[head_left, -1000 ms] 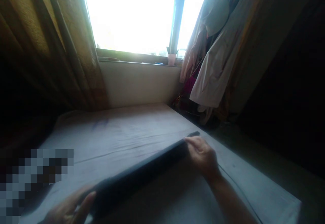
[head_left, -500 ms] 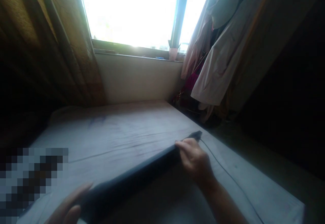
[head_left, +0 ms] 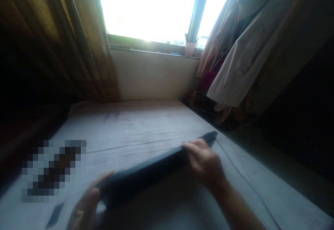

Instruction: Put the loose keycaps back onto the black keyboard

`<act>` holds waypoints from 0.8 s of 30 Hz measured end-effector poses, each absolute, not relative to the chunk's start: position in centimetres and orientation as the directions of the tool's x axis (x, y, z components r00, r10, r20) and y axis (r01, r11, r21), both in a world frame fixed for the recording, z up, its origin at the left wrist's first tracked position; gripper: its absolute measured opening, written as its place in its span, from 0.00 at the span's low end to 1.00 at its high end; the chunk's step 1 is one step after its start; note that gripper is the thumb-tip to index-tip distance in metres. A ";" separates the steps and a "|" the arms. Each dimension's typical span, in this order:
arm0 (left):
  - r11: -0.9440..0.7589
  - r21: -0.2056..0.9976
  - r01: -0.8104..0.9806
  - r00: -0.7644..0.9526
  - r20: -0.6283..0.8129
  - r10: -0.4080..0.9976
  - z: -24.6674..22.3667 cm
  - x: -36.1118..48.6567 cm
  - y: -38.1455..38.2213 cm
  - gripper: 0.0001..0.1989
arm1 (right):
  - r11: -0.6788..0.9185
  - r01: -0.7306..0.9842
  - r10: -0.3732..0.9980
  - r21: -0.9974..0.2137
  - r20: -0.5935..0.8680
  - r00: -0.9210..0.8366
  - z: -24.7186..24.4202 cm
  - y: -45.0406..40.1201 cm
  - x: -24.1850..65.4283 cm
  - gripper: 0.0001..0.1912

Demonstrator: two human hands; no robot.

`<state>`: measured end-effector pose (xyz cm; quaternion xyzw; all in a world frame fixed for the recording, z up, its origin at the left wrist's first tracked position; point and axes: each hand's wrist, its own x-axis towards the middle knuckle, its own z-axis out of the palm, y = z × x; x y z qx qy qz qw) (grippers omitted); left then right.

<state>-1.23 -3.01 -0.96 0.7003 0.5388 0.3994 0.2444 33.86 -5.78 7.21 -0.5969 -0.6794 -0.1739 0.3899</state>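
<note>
A long dark thing (head_left: 148, 174) with a straight upper edge slants across the bed in front of me. Its kind is unclear, and its near side is lost in shadow. At its left end my left hand (head_left: 88, 198) holds it, fingers behind the edge and thumb toward me. My right hand (head_left: 205, 158) pinches the upper edge near the right end, where a dark, crumpled-looking tip sticks out past the fingers. A thin dark cord-like line (head_left: 242, 176) runs from near that tip down to the right.
The pale sheet (head_left: 141, 124) on the bed is creased. A pixelated patch (head_left: 54, 171) and a small dark flat piece (head_left: 55, 215) lie at left. Beyond are a curtain (head_left: 91, 42), a window, a small pot (head_left: 190, 49) on the sill, and hanging clothes (head_left: 235, 73) at right.
The view has shifted, so the room appears farther right. My left hand and the dark thing's left end sit higher and farther right in view; both hands keep their hold.
</note>
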 end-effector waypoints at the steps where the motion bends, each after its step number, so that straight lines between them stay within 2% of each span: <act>1: -0.250 0.836 0.489 0.065 0.251 0.966 -0.6 -1.0 -3.1 0.26 | 0.205 0.952 0.673 -0.226 0.739 0.031 7.2 -5.7 34.1 0.16; 4: -0.167 0.922 0.348 0.004 0.177 0.984 0.2 -0.7 -3.3 0.26 | 0.120 0.974 0.660 -0.193 0.748 0.067 7.3 -5.8 34.6 0.16; 9: -0.211 0.919 0.333 -0.072 0.247 0.966 1.3 -0.1 -3.4 0.29 | 0.165 0.975 0.685 -0.152 0.728 -0.003 7.4 -6.4 32.5 0.17; 13: -0.255 0.920 0.299 -0.115 0.300 0.947 2.1 0.3 -3.8 0.22 | 0.219 0.962 0.707 -0.163 0.706 -0.041 7.3 -6.6 31.7 0.18; 20: -0.311 0.915 0.258 -0.079 0.341 0.937 2.3 0.4 -3.9 0.18 | 0.102 0.980 0.722 -0.169 0.691 0.044 7.1 -6.6 33.3 0.15; 24: -0.358 0.892 0.277 -0.089 0.395 0.914 1.9 0.4 -3.6 0.19 | 0.188 0.967 0.714 -0.174 0.700 -0.013 6.6 -6.9 31.3 0.15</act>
